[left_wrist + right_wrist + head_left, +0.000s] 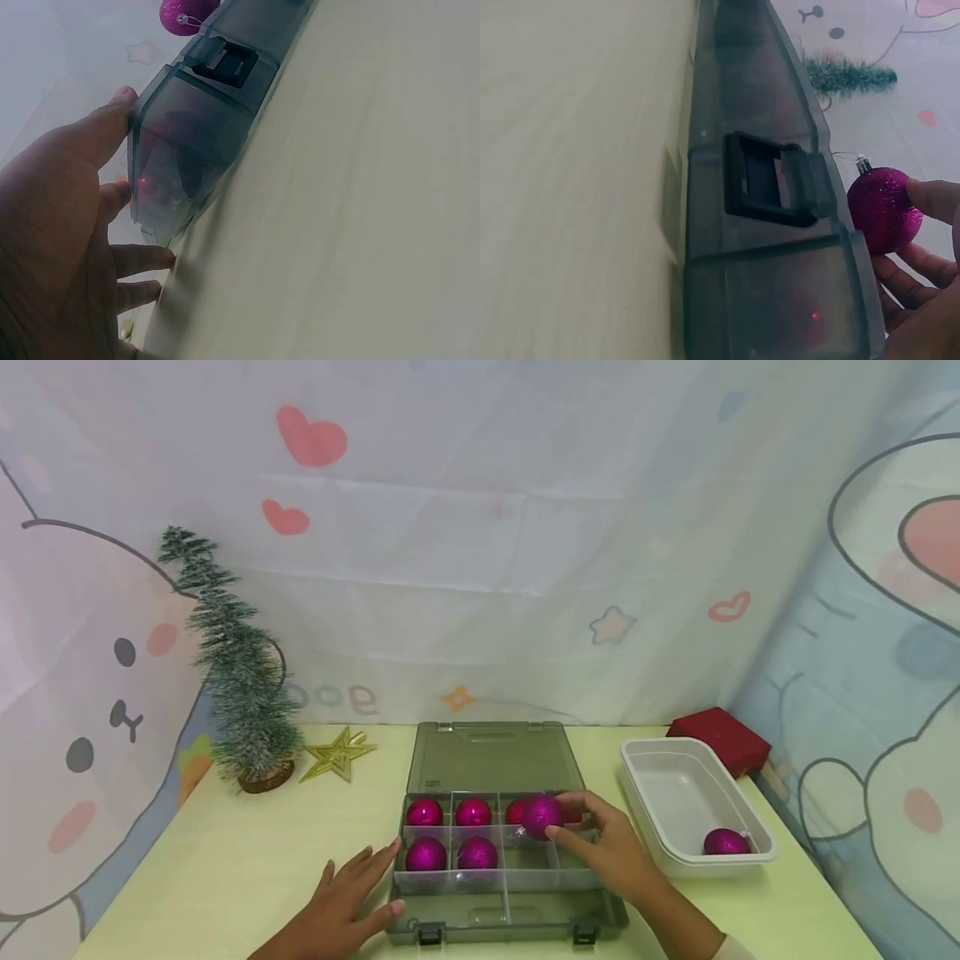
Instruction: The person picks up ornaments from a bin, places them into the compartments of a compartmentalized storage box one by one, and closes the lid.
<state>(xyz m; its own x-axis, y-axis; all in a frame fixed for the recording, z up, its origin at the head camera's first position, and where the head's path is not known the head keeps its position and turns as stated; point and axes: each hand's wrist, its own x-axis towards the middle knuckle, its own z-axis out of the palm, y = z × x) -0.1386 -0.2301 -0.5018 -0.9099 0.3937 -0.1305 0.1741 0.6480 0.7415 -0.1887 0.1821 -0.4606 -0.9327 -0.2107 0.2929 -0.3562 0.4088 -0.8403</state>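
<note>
My right hand (611,847) pinches a glittery magenta Christmas bauble (542,817) between thumb and fingers, above the right half of a clear grey divided box (543,933). In the right wrist view, the held bauble (885,210) shows its silver cap and hanging loop. My left hand (341,897) lies along the box's left side, fingers extended; in the left wrist view its thumb touches the box edge. Shiny baubles (424,812) sit in the back compartments, partly hidden behind the held one. Two glittery baubles (426,853) fill the left compartments of the row in front.
The box lid (491,768) lies folded back. To the right stands a white tub (637,777) with one glittery bauble (726,842) inside, and a dark red box (720,739) behind it. A small artificial tree (251,693) and a gold star (339,753) are at the left.
</note>
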